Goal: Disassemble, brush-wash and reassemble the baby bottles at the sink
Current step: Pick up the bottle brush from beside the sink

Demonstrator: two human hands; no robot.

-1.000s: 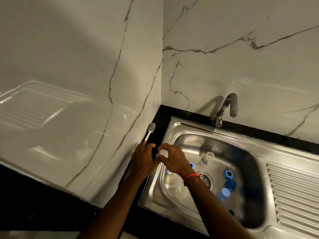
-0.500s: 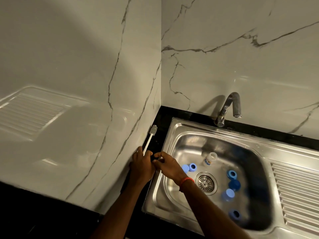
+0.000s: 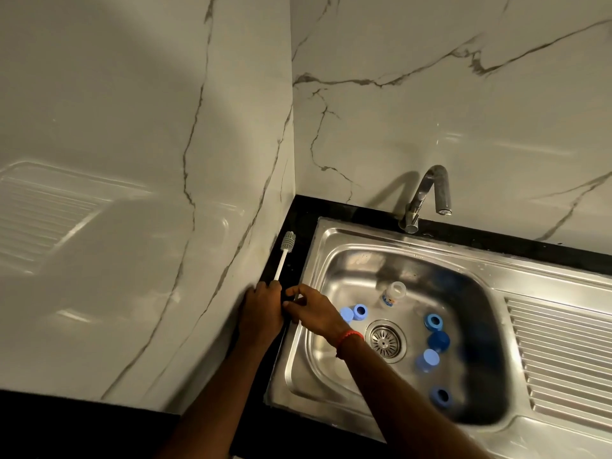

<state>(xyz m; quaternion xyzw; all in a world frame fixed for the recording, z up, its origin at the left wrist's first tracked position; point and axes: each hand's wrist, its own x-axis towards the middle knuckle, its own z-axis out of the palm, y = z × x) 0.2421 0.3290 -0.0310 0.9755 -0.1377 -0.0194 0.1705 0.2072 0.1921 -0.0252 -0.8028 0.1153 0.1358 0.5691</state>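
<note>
Baby bottle (image 3: 392, 294), clear and open, lies in the sink (image 3: 364, 240) behind the drain (image 3: 385, 340), with blue caps (image 3: 433, 321) scattered around it. The left hand (image 3: 263, 309) grasps the brush (image 3: 284, 256) handle over the black counter (image 3: 299, 220). The right hand (image 3: 314, 314) touches the left; I cannot tell its grip.

On the black counter (image 3: 304, 210) beside the sink (image 3: 364, 233), left hand (image 3: 261, 313) around the white brush (image 3: 284, 256), right hand (image 3: 313, 314) just beside.
</note>
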